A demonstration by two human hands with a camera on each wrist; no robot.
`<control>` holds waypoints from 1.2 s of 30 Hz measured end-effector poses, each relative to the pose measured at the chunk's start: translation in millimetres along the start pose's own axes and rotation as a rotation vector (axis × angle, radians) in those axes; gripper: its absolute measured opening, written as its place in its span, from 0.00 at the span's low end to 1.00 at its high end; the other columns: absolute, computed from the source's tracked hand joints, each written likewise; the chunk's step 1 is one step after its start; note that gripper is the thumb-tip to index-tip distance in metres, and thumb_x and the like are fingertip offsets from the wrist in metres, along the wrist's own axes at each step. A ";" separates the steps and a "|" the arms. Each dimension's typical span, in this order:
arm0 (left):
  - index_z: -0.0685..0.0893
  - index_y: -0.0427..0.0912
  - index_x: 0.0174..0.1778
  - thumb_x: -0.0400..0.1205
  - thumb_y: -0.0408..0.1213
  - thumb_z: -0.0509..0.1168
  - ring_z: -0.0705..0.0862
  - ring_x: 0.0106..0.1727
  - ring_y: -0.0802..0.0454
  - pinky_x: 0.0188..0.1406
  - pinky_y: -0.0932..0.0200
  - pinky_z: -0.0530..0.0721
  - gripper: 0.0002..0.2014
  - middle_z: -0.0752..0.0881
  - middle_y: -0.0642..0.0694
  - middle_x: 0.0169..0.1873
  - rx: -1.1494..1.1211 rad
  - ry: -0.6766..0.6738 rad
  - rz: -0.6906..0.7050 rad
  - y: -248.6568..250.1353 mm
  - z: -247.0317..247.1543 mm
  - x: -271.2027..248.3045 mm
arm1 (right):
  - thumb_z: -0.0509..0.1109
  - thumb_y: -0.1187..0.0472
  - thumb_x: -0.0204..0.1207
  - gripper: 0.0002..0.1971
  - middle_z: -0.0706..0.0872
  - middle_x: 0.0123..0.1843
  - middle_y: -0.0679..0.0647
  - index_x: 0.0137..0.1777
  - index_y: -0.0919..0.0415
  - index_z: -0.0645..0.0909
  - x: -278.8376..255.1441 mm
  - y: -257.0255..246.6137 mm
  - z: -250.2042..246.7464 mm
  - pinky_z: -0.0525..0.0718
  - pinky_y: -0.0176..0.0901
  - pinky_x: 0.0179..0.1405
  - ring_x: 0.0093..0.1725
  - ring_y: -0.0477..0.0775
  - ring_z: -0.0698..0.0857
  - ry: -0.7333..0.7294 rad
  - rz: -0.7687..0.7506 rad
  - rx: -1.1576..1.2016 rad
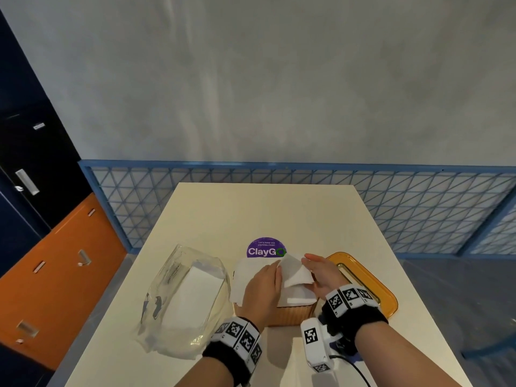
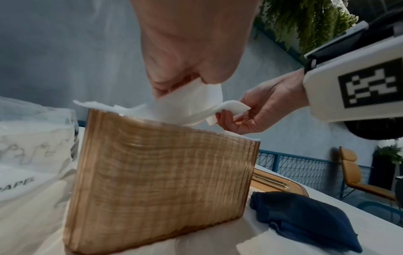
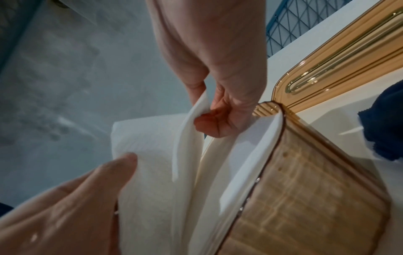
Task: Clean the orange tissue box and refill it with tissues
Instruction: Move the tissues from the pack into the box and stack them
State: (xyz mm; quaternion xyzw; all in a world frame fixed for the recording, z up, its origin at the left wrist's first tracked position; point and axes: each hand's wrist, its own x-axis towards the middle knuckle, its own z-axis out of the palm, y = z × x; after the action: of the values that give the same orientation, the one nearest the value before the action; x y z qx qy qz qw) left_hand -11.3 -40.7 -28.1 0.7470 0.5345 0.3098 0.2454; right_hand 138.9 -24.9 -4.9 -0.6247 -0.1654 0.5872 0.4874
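Observation:
The ribbed orange tissue box stands open near the table's front, packed with white tissues that spill over its rim. Its orange lid lies flat to the right of it. Both hands meet over the box on one lifted top sheet. My left hand lies over the stack and pinches the sheet's left side, which the left wrist view shows between thumb and fingers. My right hand pinches the sheet's right fold, with its fingers curled round the edge.
A clear plastic bag of spare tissues lies left of the box. A dark blue cloth sits on the table by the box's right side. A purple round sticker lies behind the box. A blue mesh railing borders the far edge.

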 end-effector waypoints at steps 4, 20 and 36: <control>0.80 0.43 0.63 0.88 0.44 0.47 0.85 0.51 0.50 0.50 0.60 0.80 0.19 0.87 0.46 0.50 -0.089 0.143 -0.107 3.1 1.6 2.4 | 0.65 0.72 0.79 0.18 0.82 0.50 0.63 0.69 0.64 0.73 -0.6 0.2 -4.2 0.84 0.55 0.44 0.45 0.59 0.82 0.003 -0.004 -0.028; 0.70 0.46 0.75 0.86 0.34 0.51 0.78 0.66 0.46 0.65 0.54 0.72 0.20 0.80 0.46 0.68 0.374 -0.153 0.140 8.3 -5.2 8.4 | 0.57 0.78 0.77 0.25 0.77 0.54 0.59 0.71 0.56 0.71 -10.8 -18.7 -3.7 0.86 0.40 0.39 0.48 0.57 0.82 -0.134 -0.265 -0.474; 0.84 0.46 0.35 0.77 0.37 0.68 0.82 0.39 0.51 0.37 0.63 0.77 0.06 0.84 0.50 0.34 -0.421 -0.186 -0.226 -24.9 -78.2 29.7 | 0.60 0.62 0.84 0.09 0.84 0.54 0.51 0.55 0.50 0.81 -10.9 -43.6 -13.6 0.80 0.51 0.58 0.55 0.54 0.81 -0.320 -0.463 -0.685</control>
State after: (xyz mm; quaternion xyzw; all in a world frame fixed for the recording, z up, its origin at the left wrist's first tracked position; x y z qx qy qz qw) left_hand -77.1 -2.0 14.3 0.6401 0.5136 0.3150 0.4767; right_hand 164.2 -18.6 34.1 -0.5979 -0.5595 0.4630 0.3393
